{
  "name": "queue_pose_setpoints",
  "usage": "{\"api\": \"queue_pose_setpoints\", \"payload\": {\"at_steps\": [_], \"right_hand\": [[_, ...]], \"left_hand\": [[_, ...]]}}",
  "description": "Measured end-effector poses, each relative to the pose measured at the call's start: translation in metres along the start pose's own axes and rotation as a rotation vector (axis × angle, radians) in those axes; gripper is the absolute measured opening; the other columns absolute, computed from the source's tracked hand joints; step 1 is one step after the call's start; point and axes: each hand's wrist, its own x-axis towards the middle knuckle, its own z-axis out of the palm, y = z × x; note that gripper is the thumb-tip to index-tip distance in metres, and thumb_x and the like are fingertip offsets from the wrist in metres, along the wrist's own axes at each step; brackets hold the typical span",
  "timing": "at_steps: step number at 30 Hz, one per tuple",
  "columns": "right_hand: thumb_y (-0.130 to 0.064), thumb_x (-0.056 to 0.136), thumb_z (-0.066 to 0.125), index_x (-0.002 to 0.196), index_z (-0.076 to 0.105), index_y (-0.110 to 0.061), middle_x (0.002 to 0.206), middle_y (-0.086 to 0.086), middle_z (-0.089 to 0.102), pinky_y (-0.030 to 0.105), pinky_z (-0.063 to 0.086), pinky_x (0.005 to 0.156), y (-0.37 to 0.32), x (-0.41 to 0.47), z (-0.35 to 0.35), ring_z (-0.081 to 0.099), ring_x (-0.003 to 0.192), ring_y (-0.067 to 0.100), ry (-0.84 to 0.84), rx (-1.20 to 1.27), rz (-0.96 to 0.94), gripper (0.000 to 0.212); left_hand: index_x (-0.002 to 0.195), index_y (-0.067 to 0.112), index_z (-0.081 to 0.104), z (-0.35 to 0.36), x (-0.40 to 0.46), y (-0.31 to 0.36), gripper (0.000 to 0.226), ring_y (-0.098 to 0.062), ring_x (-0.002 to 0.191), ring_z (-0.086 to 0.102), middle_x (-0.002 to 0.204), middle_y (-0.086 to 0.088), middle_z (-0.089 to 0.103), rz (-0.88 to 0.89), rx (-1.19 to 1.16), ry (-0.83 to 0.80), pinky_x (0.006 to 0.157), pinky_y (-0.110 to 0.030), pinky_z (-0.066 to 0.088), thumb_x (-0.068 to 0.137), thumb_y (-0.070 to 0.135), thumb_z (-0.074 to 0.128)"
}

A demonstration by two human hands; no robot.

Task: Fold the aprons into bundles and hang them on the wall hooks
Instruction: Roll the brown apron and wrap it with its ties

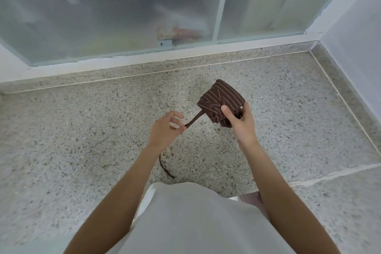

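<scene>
A brown apron with thin pale stripes is folded into a small tight bundle (220, 99), held in the air above the floor. My right hand (240, 123) grips its lower right side, thumb pressed on the front. A dark brown strap (193, 120) runs out of the bundle's left side. My left hand (165, 130) pinches that strap between thumb and forefinger, the other fingers spread. The strap's loose tail (165, 167) hangs down below my left wrist. No wall hooks are in view.
Speckled terrazzo floor (82, 130) lies below. A frosted glass window with a white frame (123, 6) fills the wall ahead. A plain pale wall (360, 27) stands to the right. My light-coloured clothing fills the bottom of the view.
</scene>
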Motion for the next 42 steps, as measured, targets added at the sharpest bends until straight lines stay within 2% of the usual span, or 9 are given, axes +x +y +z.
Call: {"api": "queue_pose_setpoints", "payload": {"at_steps": [8,11,15,21,26,30,34,38,42], "right_hand": [[-0.029,0.086,0.066,0.116,0.052,-0.026,0.107,-0.007,0.066,0.018,0.053,0.073,-0.021,-0.013,-0.004,0.066,0.089,0.0,-0.13,0.051,0.001,0.033],[-0.027,0.088,0.063,0.114,0.054,-0.024,0.105,-0.008,0.067,0.014,0.05,0.067,-0.029,-0.017,-0.005,0.067,0.088,0.001,-0.183,0.036,-0.006,0.028],[-0.034,0.086,0.064,0.121,0.054,-0.02,0.11,-0.005,0.068,0.026,0.051,0.084,-0.035,-0.019,-0.007,0.065,0.1,0.009,-0.199,-0.009,-0.025,0.039],[-0.046,0.076,0.07,0.127,0.052,-0.018,0.116,-0.004,0.066,0.038,0.047,0.099,-0.034,-0.016,-0.011,0.062,0.107,0.01,-0.147,0.023,-0.021,0.06],[-0.049,0.078,0.069,0.126,0.05,-0.019,0.116,-0.006,0.065,0.032,0.048,0.096,-0.023,-0.013,-0.008,0.061,0.106,0.008,-0.076,0.024,0.008,0.06],[-0.038,0.085,0.065,0.113,0.05,-0.027,0.104,-0.014,0.062,0.019,0.05,0.083,-0.019,-0.009,-0.007,0.061,0.095,0.0,0.126,0.071,-0.001,0.034],[-0.034,0.082,0.07,0.12,0.05,-0.015,0.108,0.001,0.064,0.034,0.048,0.086,-0.002,0.005,-0.017,0.06,0.094,0.015,0.243,-0.55,-0.259,0.048],[-0.018,0.075,0.074,0.121,0.055,-0.028,0.122,-0.001,0.061,0.042,0.032,0.099,0.008,0.014,-0.023,0.055,0.113,0.024,-0.215,-1.2,-0.698,0.051],[-0.014,0.077,0.074,0.12,0.056,-0.029,0.116,-0.014,0.059,0.033,0.036,0.1,-0.003,0.006,-0.018,0.054,0.111,0.011,-0.803,-0.987,-0.508,0.049]], "left_hand": [[0.113,0.033,0.056,0.011,-0.004,0.006,0.03,0.002,0.109,0.052,0.116,0.018,0.058,0.146,-0.058,-0.045,0.095,-0.022,0.039,0.085,0.036,0.065],[0.118,0.032,0.054,0.018,0.003,0.025,0.034,0.005,0.105,0.052,0.114,0.021,0.056,0.202,-0.095,-0.02,0.089,-0.012,0.038,0.086,0.033,0.065],[0.113,0.019,0.066,0.028,0.006,0.038,0.027,0.003,0.094,0.06,0.104,0.015,0.063,0.216,-0.178,0.027,0.077,0.0,0.04,0.086,0.019,0.065],[0.094,0.01,0.068,0.031,0.001,0.037,0.016,0.007,0.052,0.061,0.075,0.002,0.071,0.241,-0.143,0.048,0.042,-0.006,0.033,0.095,0.013,0.052],[0.09,0.014,0.063,0.033,-0.002,0.028,0.019,0.005,0.045,0.056,0.075,0.008,0.068,0.249,0.003,0.066,0.041,-0.012,0.035,0.096,0.026,0.05],[0.089,0.013,0.06,0.032,-0.009,0.022,0.025,-0.006,0.056,0.048,0.069,0.006,0.056,0.365,0.251,0.034,0.05,-0.021,0.037,0.097,0.031,0.045],[0.093,0.016,0.059,0.024,-0.011,0.026,0.023,-0.008,0.051,0.049,0.068,0.008,0.058,0.474,0.477,-0.052,0.048,-0.023,0.038,0.098,0.032,0.042],[0.099,0.025,0.066,0.006,0.003,0.044,0.023,-0.007,0.069,0.057,0.085,0.01,0.065,0.559,0.687,-0.05,0.07,-0.021,0.043,0.095,0.038,0.047],[0.095,0.03,0.072,-0.015,0.015,0.056,0.018,-0.001,0.076,0.063,0.089,0.011,0.072,0.563,0.461,-0.083,0.081,-0.022,0.046,0.084,0.04,0.062]]}}
